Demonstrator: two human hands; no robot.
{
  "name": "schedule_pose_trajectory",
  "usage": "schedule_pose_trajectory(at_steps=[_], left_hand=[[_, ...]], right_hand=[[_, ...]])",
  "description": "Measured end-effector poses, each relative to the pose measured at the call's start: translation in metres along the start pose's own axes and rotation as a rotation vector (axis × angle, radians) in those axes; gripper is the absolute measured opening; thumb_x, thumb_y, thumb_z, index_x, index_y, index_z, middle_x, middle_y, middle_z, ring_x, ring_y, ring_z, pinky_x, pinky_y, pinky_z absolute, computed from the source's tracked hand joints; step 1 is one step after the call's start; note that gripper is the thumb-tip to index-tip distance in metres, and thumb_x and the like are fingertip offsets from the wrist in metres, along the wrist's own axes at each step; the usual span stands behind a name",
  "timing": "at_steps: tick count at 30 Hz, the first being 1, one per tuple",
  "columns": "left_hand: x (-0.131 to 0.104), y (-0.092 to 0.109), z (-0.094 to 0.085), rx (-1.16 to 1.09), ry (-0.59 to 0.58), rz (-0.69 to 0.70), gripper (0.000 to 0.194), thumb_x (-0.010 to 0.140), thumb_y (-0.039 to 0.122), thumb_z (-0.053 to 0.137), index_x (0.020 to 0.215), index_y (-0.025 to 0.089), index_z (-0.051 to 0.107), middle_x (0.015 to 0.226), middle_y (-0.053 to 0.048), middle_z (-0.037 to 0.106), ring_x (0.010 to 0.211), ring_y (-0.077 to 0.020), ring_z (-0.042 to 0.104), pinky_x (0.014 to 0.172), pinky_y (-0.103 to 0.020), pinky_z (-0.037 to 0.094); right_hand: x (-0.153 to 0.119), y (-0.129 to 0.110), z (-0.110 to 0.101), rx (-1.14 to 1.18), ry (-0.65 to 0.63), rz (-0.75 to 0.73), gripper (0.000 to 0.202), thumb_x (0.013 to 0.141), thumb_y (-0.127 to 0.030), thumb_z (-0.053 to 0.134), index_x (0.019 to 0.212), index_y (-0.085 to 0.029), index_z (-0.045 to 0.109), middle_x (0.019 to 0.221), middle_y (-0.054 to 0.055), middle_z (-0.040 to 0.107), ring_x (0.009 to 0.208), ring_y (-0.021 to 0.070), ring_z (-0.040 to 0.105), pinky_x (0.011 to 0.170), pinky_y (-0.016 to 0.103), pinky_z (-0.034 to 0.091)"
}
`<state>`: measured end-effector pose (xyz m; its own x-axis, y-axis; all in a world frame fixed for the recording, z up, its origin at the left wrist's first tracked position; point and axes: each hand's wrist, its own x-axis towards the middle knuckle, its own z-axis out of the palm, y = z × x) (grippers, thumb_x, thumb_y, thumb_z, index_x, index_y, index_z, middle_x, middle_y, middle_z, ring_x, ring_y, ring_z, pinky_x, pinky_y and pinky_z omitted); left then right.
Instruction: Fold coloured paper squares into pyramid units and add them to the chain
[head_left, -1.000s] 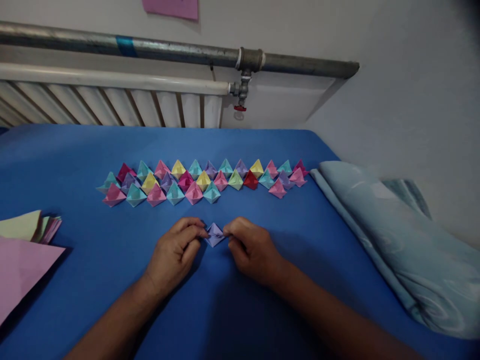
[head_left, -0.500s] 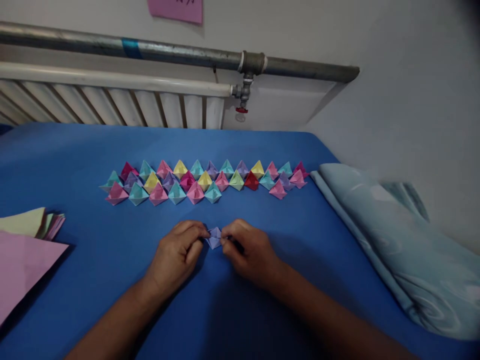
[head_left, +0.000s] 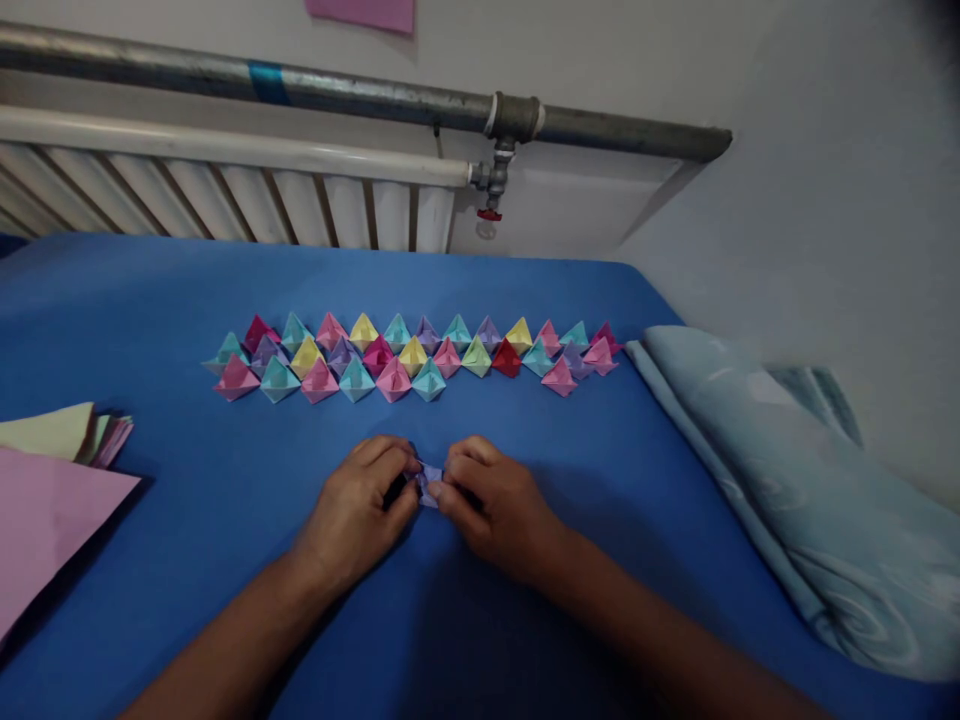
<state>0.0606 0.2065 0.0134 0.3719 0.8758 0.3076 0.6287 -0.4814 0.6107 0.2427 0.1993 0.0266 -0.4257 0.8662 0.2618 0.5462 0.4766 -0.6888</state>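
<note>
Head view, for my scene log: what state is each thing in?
Small purple paper piece: folded, partly hidden.
Left hand: closed on its left side.
Right hand: closed on its right side.
Small multicoloured paper boats: folded, in staggered rows.
Pale-blue patterned cloth: folded.
Large pink paper sheet: partly out of frame.
Red valve handle: setting unclear.

Left hand [head_left: 364, 505] and right hand [head_left: 499, 505] close together, fingers [head_left: 395, 462] curled inward, forearms [head_left: 232, 625] converging

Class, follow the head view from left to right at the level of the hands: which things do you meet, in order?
Pink sheet → left hand → purple paper → right hand → folded cloth.
</note>
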Motion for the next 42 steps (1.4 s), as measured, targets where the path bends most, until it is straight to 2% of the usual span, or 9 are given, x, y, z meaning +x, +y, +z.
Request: schedule_pose_trajectory(at_steps=[4, 7, 12, 18, 23, 28, 36, 39, 42], left_hand=[[0.002, 0.000, 0.000, -0.007, -0.022, 0.024, 0.015, 0.079, 0.010, 0.049, 0.084, 0.020, 0.059, 0.092, -0.005, 0.065, 0.089, -0.0176, 0.063, 0.077, -0.031, 0.053], [0.002, 0.000, 0.000, -0.034, -0.027, 0.030, 0.018, 0.079, 0.008, 0.048, 0.086, 0.021, 0.059, 0.093, -0.004, 0.065, 0.089, -0.0171, 0.063, 0.078, -0.031, 0.053], [0.000, 0.001, 0.001, -0.053, 0.009, -0.008, 0.020, 0.079, 0.010, 0.050, 0.092, 0.022, 0.059, 0.103, -0.004, 0.064, 0.095, -0.0174, 0.063, 0.081, -0.031, 0.054], [-0.001, 0.000, 0.005, -0.008, 0.071, -0.126, 0.039, 0.078, 0.011, 0.053, 0.115, 0.021, 0.052, 0.091, -0.002, 0.064, 0.072, -0.0144, 0.062, 0.069, -0.029, 0.054], [-0.001, 0.001, 0.004, 0.044, 0.018, -0.119, 0.027, 0.081, 0.011, 0.051, 0.106, 0.020, 0.059, 0.088, -0.004, 0.066, 0.080, -0.0182, 0.065, 0.074, -0.032, 0.054], [0.000, 0.002, 0.003, 0.048, 0.010, -0.113, 0.027, 0.080, 0.009, 0.049, 0.103, 0.018, 0.060, 0.091, -0.005, 0.068, 0.087, -0.0201, 0.064, 0.078, -0.034, 0.053], [0.000, 0.000, 0.004, 0.065, 0.010, -0.097, 0.024, 0.084, 0.011, 0.045, 0.100, 0.019, 0.061, 0.093, -0.004, 0.068, 0.088, -0.0187, 0.064, 0.079, -0.033, 0.052], [0.000, 0.000, 0.005, 0.072, 0.027, -0.109, 0.023, 0.085, 0.013, 0.045, 0.101, 0.017, 0.061, 0.094, -0.005, 0.068, 0.088, -0.0187, 0.064, 0.080, -0.033, 0.052], [0.001, 0.000, 0.005, 0.055, 0.042, -0.116, 0.024, 0.085, 0.012, 0.046, 0.103, 0.016, 0.062, 0.093, -0.005, 0.067, 0.087, -0.0175, 0.064, 0.079, -0.030, 0.053]], right_hand=[[0.003, -0.002, -0.001, 0.043, -0.018, 0.008, 0.005, 0.085, -0.015, 0.052, 0.084, -0.019, 0.056, 0.085, 0.002, 0.054, 0.077, 0.0129, 0.052, 0.069, 0.025, 0.044], [0.003, -0.003, -0.002, 0.020, -0.081, -0.001, 0.012, 0.089, -0.017, 0.048, 0.092, -0.020, 0.060, 0.089, 0.003, 0.054, 0.081, 0.0139, 0.054, 0.073, 0.027, 0.045], [0.005, -0.001, -0.002, -0.048, -0.152, 0.063, 0.017, 0.090, -0.016, 0.045, 0.090, -0.018, 0.062, 0.085, 0.003, 0.056, 0.079, 0.0140, 0.054, 0.073, 0.027, 0.044], [0.010, 0.000, 0.003, -0.219, -0.199, 0.142, 0.016, 0.090, -0.018, 0.049, 0.085, -0.017, 0.064, 0.083, 0.004, 0.058, 0.074, 0.0139, 0.054, 0.067, 0.025, 0.040], [0.010, -0.001, 0.006, -0.321, -0.230, 0.125, 0.019, 0.087, -0.015, 0.050, 0.099, -0.019, 0.065, 0.084, 0.003, 0.058, 0.073, 0.0139, 0.053, 0.063, 0.025, 0.037], [0.010, -0.002, 0.007, -0.377, -0.248, 0.122, 0.030, 0.087, -0.014, 0.050, 0.113, -0.022, 0.063, 0.086, 0.004, 0.058, 0.072, 0.0149, 0.052, 0.060, 0.025, 0.037], [0.011, -0.009, 0.009, -0.495, -0.317, 0.111, 0.032, 0.090, -0.018, 0.047, 0.119, -0.023, 0.059, 0.090, 0.007, 0.060, 0.080, 0.0182, 0.055, 0.060, 0.027, 0.039], [0.012, -0.010, 0.007, -0.473, -0.336, 0.144, 0.033, 0.090, -0.018, 0.045, 0.120, -0.022, 0.059, 0.094, 0.007, 0.061, 0.084, 0.0196, 0.055, 0.062, 0.028, 0.041], [0.010, -0.007, 0.004, -0.373, -0.294, 0.148, 0.032, 0.087, -0.015, 0.048, 0.116, -0.022, 0.061, 0.094, 0.006, 0.061, 0.084, 0.0194, 0.056, 0.066, 0.029, 0.044]])
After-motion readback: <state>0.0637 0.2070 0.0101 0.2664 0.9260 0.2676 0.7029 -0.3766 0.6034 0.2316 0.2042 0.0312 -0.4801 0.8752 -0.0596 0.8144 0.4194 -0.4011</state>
